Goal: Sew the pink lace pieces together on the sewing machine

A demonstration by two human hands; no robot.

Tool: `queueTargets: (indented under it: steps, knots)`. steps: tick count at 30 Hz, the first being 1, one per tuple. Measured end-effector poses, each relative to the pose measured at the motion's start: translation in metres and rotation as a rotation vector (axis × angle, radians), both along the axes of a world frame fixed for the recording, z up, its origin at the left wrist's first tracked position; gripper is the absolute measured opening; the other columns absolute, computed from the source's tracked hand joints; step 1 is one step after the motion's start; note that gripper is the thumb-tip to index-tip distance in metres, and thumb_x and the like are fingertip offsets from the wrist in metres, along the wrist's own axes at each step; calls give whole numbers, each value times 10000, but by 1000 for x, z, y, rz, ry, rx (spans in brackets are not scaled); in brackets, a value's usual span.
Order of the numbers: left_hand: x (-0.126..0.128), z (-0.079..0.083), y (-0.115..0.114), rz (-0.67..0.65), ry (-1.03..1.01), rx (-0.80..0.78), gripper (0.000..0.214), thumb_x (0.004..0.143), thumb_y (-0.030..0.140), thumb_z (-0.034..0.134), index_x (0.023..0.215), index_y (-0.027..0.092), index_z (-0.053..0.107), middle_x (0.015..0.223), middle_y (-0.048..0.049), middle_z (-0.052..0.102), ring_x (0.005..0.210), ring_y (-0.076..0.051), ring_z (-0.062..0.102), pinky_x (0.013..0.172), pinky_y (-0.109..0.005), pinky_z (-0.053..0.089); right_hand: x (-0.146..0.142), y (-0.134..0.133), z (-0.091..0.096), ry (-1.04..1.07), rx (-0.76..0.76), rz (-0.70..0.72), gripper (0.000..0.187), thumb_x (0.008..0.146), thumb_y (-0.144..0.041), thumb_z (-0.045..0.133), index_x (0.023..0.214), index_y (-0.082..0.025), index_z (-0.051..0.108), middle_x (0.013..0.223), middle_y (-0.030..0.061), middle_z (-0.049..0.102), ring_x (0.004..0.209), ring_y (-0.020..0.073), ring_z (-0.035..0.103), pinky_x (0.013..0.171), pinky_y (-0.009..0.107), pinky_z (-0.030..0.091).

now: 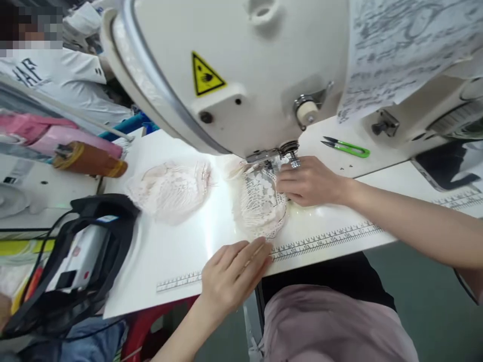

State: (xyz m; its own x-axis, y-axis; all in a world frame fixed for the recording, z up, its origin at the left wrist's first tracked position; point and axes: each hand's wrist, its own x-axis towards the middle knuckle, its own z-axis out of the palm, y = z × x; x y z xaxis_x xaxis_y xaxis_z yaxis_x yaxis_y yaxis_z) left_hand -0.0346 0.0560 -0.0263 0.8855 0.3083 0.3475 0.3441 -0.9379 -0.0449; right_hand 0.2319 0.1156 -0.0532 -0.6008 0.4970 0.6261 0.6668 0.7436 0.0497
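Observation:
A white lace piece (pixel 260 208) lies on the white sewing table (pixel 177 256) under the presser foot (pixel 277 157) of a big white sewing machine (pixel 234 70). My right hand (pixel 307 181) rests beside the foot, fingers curled and pressed on the lace's right edge. My left hand (pixel 232 274) lies at the table's front edge, fingers stretched flat, fingertips touching the lace's lower end. A second pale lace piece (pixel 171 191) lies loose to the left.
Green thread snips (pixel 347 147) lie behind my right hand. A ruler strip (pixel 324 239) runs along the table's front edge. A black-strapped device (pixel 83 251) and a brown roll (pixel 88 160) sit at left. Another person in white (pixel 64 75) is at back left.

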Motion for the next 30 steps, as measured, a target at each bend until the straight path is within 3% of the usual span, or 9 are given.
queueTargets:
  steps: [4, 7, 9, 15, 18, 22, 24, 27, 30]
  knots:
    - [6, -4, 11, 9, 39, 235, 297, 785, 85, 693, 1073, 119, 631, 1015, -77, 715, 734, -182, 642, 551, -304, 481, -1, 0, -1, -12, -63, 53, 256, 789, -67, 389, 665, -195, 574, 625, -46, 601, 609, 99, 492, 492, 256, 232]
    - [9, -1, 20, -30, 98, 242, 231, 836, 40, 590, 1058, 99, 614, 1023, -105, 710, 760, -193, 655, 520, -293, 480, 1, 0, -1, 24, -140, 72, 217, 750, -87, 412, 697, -195, 593, 628, -49, 610, 595, 95, 496, 477, 250, 219]
    - [10, 6, 25, 38, 32, 91, 193, 884, 61, 522, 1055, 120, 591, 1011, -99, 705, 799, -184, 664, 545, -266, 500, 1, 0, 0, 53, -209, 85, 189, 761, -130, 425, 750, -196, 602, 632, -50, 609, 582, 93, 493, 477, 245, 218]
    - [13, 43, 49, 499, -157, -577, 179, 989, 274, 397, 916, 184, 533, 721, 11, 667, 616, -117, 641, 494, -194, 440, -3, -3, 5, 0, -352, 40, 249, 871, -384, 496, 982, -176, 575, 719, -12, 607, 639, 119, 510, 479, 234, 236]
    - [18, 50, 64, 474, -82, -679, 201, 934, 392, 507, 972, 200, 555, 736, 15, 676, 632, -138, 637, 496, -207, 428, -5, -2, 1, 28, -310, 32, 142, 917, -223, 435, 900, -185, 571, 687, -24, 583, 640, 106, 504, 494, 238, 267]
    - [28, 42, 76, 388, 2, -695, 334, 799, 409, 683, 1058, 218, 594, 851, 8, 696, 647, -141, 620, 496, -210, 404, -2, 0, -2, 95, -302, 116, 164, 952, -216, 417, 894, -184, 567, 704, -22, 586, 674, 99, 522, 541, 238, 338]
    - [34, 36, 78, 355, -38, -675, 171, 870, 361, 600, 911, 198, 633, 762, 17, 670, 589, -115, 575, 499, -209, 375, -1, 0, -2, 103, -310, 131, 173, 957, -238, 415, 901, -181, 568, 715, -17, 589, 684, 102, 529, 559, 241, 363]
    - [41, 28, 79, 312, -132, -569, 392, 954, 339, 454, 615, 163, 539, 494, 42, 469, 445, -80, 407, 457, -222, 280, -4, -2, -1, 121, -320, 112, 174, 907, -344, 508, 916, -181, 570, 730, -17, 599, 689, 114, 547, 586, 255, 398]
    - [41, 25, 81, 233, -181, -419, 508, 992, 339, 364, 525, 158, 447, 456, 41, 384, 406, -68, 314, 440, -246, 210, -7, -2, -2, 124, -295, 67, 103, 835, -222, 528, 920, -186, 573, 721, -24, 598, 692, 121, 560, 611, 268, 418]
